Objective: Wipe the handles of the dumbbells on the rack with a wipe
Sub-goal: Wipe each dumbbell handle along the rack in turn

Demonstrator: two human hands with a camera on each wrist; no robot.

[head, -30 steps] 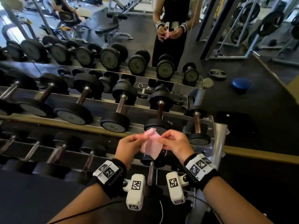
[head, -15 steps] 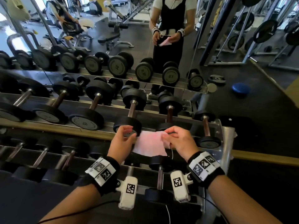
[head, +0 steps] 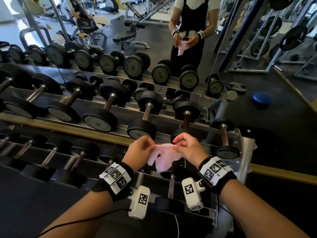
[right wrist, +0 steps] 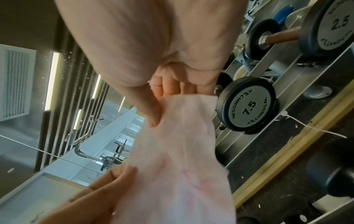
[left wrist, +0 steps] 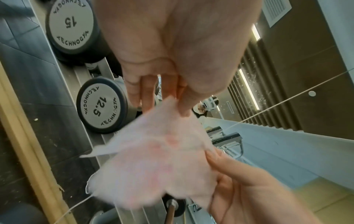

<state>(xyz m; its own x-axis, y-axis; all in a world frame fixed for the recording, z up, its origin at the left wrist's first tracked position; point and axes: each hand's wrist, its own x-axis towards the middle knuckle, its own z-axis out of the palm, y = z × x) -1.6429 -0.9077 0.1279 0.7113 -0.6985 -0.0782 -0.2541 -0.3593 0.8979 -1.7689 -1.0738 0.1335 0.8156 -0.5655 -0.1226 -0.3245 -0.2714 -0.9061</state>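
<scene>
Two tiers of rack (head: 164,133) carry black Technogym dumbbells, heavy and unlikely to shift under a rub; their handles are stiff bars, best wrapped from above. The 12.5 dumbbell (head: 141,129) and the 7.5 dumbbell (right wrist: 248,106) sit just beyond the hands. Between the hands hangs the pink wipe (head: 163,157), light, limp and crumpled, so I judge it needs bunching into a pad first. The left hand (head: 139,150) pinches its left edge; the right hand (head: 187,148) pinches the right.
</scene>
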